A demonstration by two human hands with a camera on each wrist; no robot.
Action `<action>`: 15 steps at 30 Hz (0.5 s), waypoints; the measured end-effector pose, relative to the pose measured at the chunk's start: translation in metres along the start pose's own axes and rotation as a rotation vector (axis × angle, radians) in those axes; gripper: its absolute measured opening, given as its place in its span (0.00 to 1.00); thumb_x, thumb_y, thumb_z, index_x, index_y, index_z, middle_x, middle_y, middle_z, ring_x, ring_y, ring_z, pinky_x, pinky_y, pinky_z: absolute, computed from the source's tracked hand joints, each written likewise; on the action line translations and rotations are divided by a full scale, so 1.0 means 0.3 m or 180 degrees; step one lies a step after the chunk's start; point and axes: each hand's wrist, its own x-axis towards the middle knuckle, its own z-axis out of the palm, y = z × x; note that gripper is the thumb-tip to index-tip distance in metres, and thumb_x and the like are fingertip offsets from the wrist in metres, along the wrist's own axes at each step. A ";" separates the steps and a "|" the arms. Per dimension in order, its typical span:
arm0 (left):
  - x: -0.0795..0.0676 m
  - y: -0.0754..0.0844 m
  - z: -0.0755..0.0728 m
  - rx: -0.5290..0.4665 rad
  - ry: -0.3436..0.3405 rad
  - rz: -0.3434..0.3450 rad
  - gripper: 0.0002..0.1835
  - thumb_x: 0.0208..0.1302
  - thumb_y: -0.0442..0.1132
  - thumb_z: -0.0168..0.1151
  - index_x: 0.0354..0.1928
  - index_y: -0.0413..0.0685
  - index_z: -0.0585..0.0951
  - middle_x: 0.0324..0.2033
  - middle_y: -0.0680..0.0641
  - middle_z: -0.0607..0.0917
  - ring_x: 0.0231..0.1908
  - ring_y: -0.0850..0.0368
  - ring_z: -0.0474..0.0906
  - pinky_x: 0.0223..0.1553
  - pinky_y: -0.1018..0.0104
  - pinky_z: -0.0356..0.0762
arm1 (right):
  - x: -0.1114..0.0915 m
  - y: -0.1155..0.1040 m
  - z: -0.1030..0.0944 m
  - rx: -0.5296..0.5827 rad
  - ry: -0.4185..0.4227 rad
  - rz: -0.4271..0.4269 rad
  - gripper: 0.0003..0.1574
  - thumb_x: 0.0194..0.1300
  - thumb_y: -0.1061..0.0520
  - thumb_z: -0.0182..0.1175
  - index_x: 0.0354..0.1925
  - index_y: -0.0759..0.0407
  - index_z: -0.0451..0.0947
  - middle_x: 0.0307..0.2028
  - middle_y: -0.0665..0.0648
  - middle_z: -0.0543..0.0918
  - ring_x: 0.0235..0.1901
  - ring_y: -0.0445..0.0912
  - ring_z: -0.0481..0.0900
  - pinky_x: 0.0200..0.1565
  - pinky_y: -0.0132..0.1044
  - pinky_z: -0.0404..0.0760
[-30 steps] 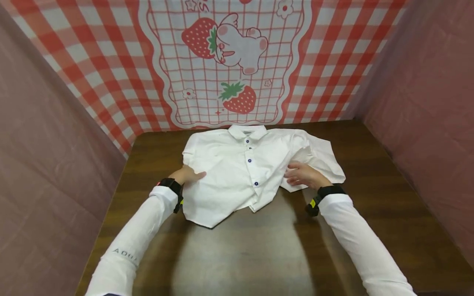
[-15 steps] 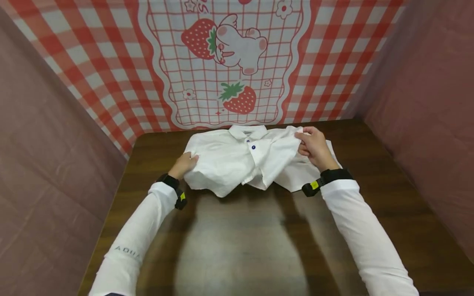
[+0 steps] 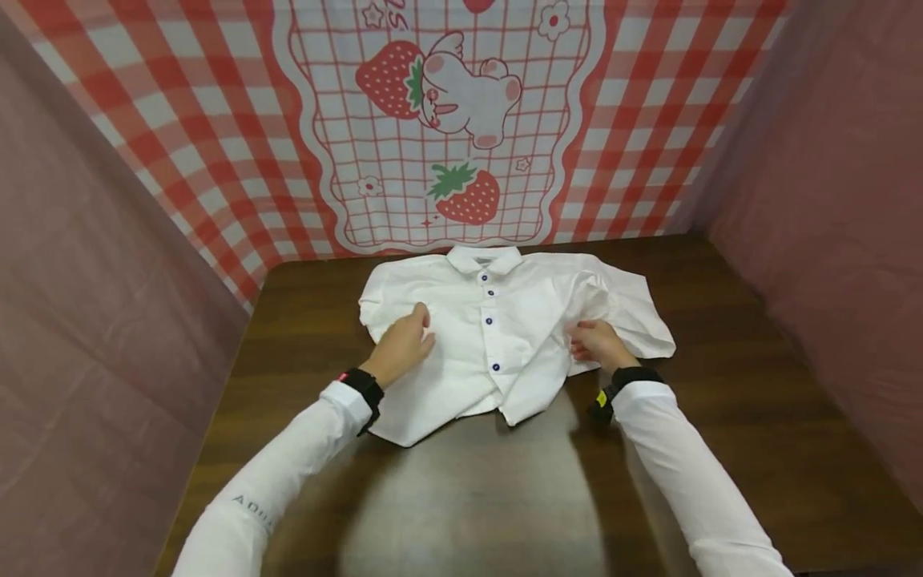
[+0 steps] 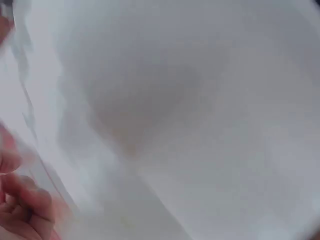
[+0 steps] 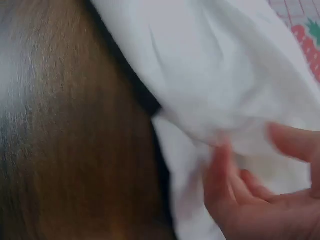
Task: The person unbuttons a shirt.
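A white collared shirt point(image 3: 461, 344) with dark blue buttons lies spread on the wooden table, its collar at the far side. Over its left half is my left hand point(image 3: 401, 349), the fingers loosely bent and holding nothing; in the left wrist view those fingers point(image 4: 30, 205) appear at the lower left edge. At the shirt's right side, by a fold near the sleeve, is my right hand point(image 3: 600, 343). In the right wrist view, its thumb point(image 5: 290, 140) stands apart from the other fingers, which touch or nearly touch the blurred cloth.
The brown wooden table point(image 3: 757, 449) reaches forward to a red-and-white checked cloth point(image 3: 642, 120) with strawberry prints. Pink fabric hangs along the left point(image 3: 108, 336) and right sides. A pale glare lies on the table before the shirt.
Half a second ago both hands held the shirt's sides with its hem lifted. The hem now lies lower, the left hand has released the edge and moved right; the right hand has come down nearer.
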 end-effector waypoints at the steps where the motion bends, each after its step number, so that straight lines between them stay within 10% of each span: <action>1: -0.010 0.038 0.021 -0.0112 -0.0144 0.0112 0.08 0.59 0.36 0.57 0.34 0.44 0.68 0.19 0.49 0.72 0.19 0.55 0.69 0.20 0.65 0.66 | 0.005 0.008 0.001 0.0149 0.0206 0.0017 0.30 0.68 0.49 0.52 0.53 0.74 0.61 0.23 0.50 0.72 0.21 0.37 0.73 0.28 0.29 0.77; 7: -0.056 0.204 0.174 -0.0477 -0.1217 -0.0126 0.19 0.59 0.56 0.60 0.31 0.45 0.77 0.26 0.51 0.78 0.24 0.61 0.72 0.27 0.70 0.70 | 0.009 -0.012 -0.005 0.0246 0.0689 -0.0151 0.26 0.62 0.37 0.55 0.30 0.58 0.65 0.24 0.50 0.68 0.25 0.41 0.71 0.37 0.35 0.78; 11: -0.049 0.237 0.231 -0.0571 -0.0998 -0.0334 0.15 0.59 0.50 0.61 0.28 0.44 0.78 0.28 0.50 0.76 0.27 0.59 0.71 0.30 0.70 0.68 | -0.006 -0.042 0.016 -0.0328 0.0591 -0.0382 0.26 0.65 0.44 0.53 0.48 0.65 0.71 0.42 0.64 0.76 0.40 0.51 0.76 0.40 0.37 0.78; 15: -0.015 0.235 0.207 -0.1528 -0.0757 -0.0748 0.09 0.65 0.38 0.50 0.28 0.43 0.73 0.25 0.51 0.72 0.25 0.60 0.67 0.29 0.71 0.65 | -0.032 -0.078 0.014 -0.0133 0.0389 -0.0477 0.35 0.66 0.49 0.51 0.62 0.70 0.60 0.57 0.64 0.69 0.49 0.48 0.73 0.41 0.30 0.76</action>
